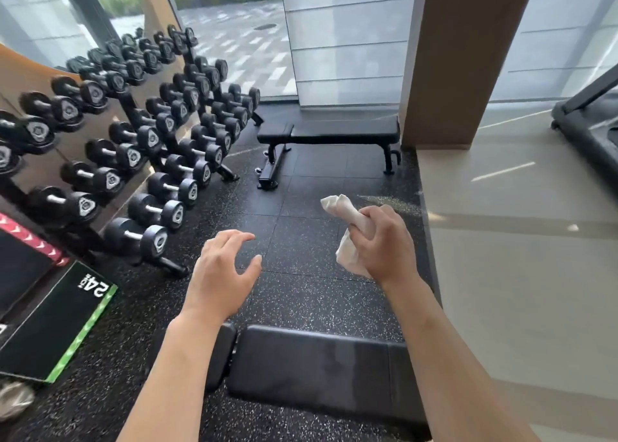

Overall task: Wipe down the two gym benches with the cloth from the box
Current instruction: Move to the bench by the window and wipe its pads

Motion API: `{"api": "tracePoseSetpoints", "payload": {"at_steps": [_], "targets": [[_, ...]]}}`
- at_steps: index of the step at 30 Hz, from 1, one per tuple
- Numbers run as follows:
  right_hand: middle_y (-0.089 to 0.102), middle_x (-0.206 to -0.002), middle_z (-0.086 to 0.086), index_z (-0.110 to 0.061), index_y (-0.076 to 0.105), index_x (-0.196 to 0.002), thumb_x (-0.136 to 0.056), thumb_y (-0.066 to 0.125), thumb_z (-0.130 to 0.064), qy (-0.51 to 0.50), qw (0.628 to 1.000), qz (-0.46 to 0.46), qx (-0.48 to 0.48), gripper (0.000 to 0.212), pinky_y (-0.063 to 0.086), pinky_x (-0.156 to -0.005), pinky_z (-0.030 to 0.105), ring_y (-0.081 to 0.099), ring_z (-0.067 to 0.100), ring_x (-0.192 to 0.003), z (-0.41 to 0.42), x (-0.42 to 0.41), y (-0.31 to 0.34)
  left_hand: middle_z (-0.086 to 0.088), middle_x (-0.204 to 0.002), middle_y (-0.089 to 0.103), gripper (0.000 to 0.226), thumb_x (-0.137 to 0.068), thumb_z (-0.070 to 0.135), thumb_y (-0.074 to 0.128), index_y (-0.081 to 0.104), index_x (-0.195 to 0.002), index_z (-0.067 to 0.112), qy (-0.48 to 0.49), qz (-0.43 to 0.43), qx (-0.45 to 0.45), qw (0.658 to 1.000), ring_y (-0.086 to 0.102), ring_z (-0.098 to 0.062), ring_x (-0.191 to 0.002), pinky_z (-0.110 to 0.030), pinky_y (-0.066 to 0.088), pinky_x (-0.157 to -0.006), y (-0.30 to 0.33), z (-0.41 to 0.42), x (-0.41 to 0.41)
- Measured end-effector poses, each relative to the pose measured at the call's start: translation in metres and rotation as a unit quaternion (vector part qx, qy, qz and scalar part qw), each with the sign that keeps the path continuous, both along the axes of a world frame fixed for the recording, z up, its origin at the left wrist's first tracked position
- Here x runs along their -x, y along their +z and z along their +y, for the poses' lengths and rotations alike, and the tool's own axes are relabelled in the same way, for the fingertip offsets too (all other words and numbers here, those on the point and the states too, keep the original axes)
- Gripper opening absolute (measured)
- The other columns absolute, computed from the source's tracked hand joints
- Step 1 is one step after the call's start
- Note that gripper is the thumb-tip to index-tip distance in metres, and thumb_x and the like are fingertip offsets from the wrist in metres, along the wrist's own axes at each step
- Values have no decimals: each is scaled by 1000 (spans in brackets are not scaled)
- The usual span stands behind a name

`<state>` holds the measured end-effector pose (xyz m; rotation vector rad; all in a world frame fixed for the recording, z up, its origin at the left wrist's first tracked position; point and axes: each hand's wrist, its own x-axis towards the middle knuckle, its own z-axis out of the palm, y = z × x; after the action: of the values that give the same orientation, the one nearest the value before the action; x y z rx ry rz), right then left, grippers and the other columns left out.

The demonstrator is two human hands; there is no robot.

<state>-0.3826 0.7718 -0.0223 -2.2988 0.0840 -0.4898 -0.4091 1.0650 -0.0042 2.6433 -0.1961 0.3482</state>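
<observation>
Cloth, white and crumpled, is clenched in the right hand above the near bench, while the left hand hovers loose-fingered, holding nothing. Beyond, the far bench stands beside a dumbbell rack.

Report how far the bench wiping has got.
Done: the cloth is out and gripped in the right hand. In hand: both hands are raised above the near bench, left hand empty. Left: wiping; whether either bench is already wiped can't be told. The far bench stands untouched.
</observation>
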Motion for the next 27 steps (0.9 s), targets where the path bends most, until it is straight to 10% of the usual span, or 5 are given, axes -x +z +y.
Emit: {"api": "tracePoseSetpoints", "payload": {"at_steps": [27], "targets": [[62, -106, -6, -20, 70, -116, -91, 75, -33, 268, 960, -36, 64, 29, 48, -82, 35, 59, 19, -99, 558, 60, 34, 2, -134, 64, 39, -94, 32, 72, 68, -131, 22, 288, -70, 66, 953, 54, -22, -127, -39, 42, -115, -3, 519, 205]]}}
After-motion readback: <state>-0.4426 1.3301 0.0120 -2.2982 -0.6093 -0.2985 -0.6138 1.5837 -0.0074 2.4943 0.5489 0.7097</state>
